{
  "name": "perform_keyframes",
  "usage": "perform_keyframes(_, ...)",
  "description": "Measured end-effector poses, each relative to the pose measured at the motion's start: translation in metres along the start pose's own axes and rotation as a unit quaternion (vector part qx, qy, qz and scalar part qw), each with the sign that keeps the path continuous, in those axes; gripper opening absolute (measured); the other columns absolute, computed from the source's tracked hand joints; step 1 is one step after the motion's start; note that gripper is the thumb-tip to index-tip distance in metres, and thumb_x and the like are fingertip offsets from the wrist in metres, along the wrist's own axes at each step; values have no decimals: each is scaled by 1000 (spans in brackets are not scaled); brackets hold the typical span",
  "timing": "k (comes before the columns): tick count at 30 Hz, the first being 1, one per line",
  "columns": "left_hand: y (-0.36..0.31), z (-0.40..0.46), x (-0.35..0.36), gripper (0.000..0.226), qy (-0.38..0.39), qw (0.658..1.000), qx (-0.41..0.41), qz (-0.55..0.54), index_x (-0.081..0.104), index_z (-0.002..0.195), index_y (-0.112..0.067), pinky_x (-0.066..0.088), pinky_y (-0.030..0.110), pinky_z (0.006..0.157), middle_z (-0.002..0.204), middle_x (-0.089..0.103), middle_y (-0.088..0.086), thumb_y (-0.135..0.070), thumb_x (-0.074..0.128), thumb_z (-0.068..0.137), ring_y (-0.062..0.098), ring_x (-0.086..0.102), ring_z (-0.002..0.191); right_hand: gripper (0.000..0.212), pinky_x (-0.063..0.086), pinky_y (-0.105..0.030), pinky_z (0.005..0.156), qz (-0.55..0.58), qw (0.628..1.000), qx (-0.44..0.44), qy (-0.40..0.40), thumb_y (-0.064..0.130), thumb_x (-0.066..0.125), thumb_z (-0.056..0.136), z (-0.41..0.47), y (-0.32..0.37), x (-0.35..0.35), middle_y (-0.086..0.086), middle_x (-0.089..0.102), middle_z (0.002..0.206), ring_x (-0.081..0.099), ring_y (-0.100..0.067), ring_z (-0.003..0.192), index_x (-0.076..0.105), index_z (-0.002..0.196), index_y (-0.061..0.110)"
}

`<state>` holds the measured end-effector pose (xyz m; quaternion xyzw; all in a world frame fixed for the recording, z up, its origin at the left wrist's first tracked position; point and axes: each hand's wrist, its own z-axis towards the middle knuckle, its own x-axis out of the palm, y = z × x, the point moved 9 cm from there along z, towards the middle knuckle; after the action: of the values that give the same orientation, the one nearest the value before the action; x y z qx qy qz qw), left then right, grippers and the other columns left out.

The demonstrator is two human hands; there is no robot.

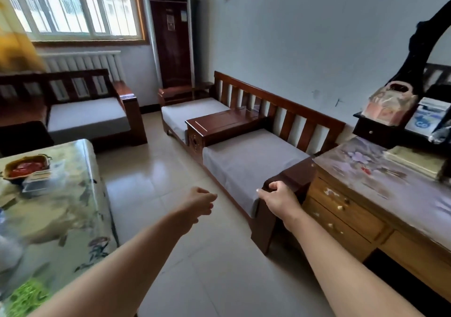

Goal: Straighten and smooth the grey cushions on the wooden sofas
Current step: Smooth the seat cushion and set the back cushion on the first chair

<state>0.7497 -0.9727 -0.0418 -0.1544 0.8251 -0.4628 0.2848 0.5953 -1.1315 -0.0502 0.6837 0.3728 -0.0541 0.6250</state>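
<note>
All 3 grey cushions look flat already, 2 on the long sofa [280,102] and 1 by the window; the right hand [278,196] grips the near cushion [244,163] by its corner (finishing, I'd guess) and the left hand [197,203] hangs loose, holding nothing.

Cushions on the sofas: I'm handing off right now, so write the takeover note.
Right hand grips the near corner of the nearest grey cushion, by the sofa's armrest.
Left hand hangs loosely curled over the floor, holding nothing.
Far cushion beyond the wooden box and the cushion on the window sofa look flat.
Left: smooth the nearest cushion's front corner, then check the others close up.
</note>
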Motion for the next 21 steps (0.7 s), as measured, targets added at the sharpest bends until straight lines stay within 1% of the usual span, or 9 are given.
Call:
perform_keyframes(3, -23, 71, -21, 13, -8, 1000, 0, 2, 55, 106, -14, 36, 28, 71, 106, 65, 9, -24, 52, 97, 19, 61, 94, 59, 39, -32, 102, -8, 1000, 6, 14, 32, 64, 90, 67, 25, 25, -10, 46, 141, 45, -25, 128, 42, 139, 6)
perform_keyframes(5, -34, 111, -34, 14, -11, 1000, -4, -2, 56, 107, -15, 37, 29, 73, 107, 65, 9, -24, 53, 97, 20, 61, 96, 61, 39, -34, 104, -13, 999, 10, 27, 33, 63, 90, 105, 39, 43, -11, 44, 143, 44, -26, 130, 39, 140, 6)
perform_keyframes(9, -53, 204, -51, 10, 12, 1000, -7, 6, 54, 102, -14, 35, 26, 67, 104, 63, 9, -23, 51, 98, 19, 58, 93, 63, 40, -33, 101, -38, 999, 22, 26, 35, 62, 91, 185, 66, 75, -11, 42, 144, 44, -26, 129, 36, 142, 8)
perform_keyframes(10, -57, 233, -56, 8, 23, 1000, -6, 10, 54, 96, -16, 34, 26, 65, 103, 61, 9, -23, 51, 98, 19, 58, 93, 64, 40, -33, 99, -40, 999, 30, 21, 35, 62, 91, 209, 71, 85, -11, 42, 144, 44, -26, 129, 35, 142, 9)
perform_keyframes(13, -71, 308, -68, 17, 48, 999, 9, 24, 52, 81, -20, 33, 24, 62, 101, 61, 9, -22, 51, 98, 20, 57, 91, 65, 40, -33, 98, -32, 998, 58, 3, 35, 63, 90, 265, 83, 106, -11, 40, 145, 43, -27, 129, 34, 143, 10)
perform_keyframes(16, -87, 390, -78, 18, 84, 994, 16, 65, 54, 79, -20, 36, 25, 62, 104, 64, 11, -23, 52, 97, 22, 60, 94, 67, 40, -32, 96, -22, 995, 93, -22, 35, 63, 90, 324, 95, 131, -11, 39, 146, 43, -27, 130, 32, 144, 10)
perform_keyframes(18, -98, 430, -81, 17, 98, 992, 22, 82, 54, 80, -19, 37, 25, 62, 106, 64, 12, -23, 53, 97, 24, 60, 97, 71, 40, -32, 96, -14, 994, 106, -15, 35, 63, 90, 352, 99, 146, -12, 36, 148, 42, -27, 131, 28, 146, 11)
perform_keyframes(21, -113, 495, -75, 19, 127, 986, 18, 109, 52, 79, -17, 37, 22, 60, 103, 62, 12, -22, 52, 97, 20, 56, 91, 74, 39, -33, 98, -6, 990, 138, -17, 36, 64, 89, 400, 97, 161, -12, 31, 150, 40, -27, 133, 24, 148, 14)
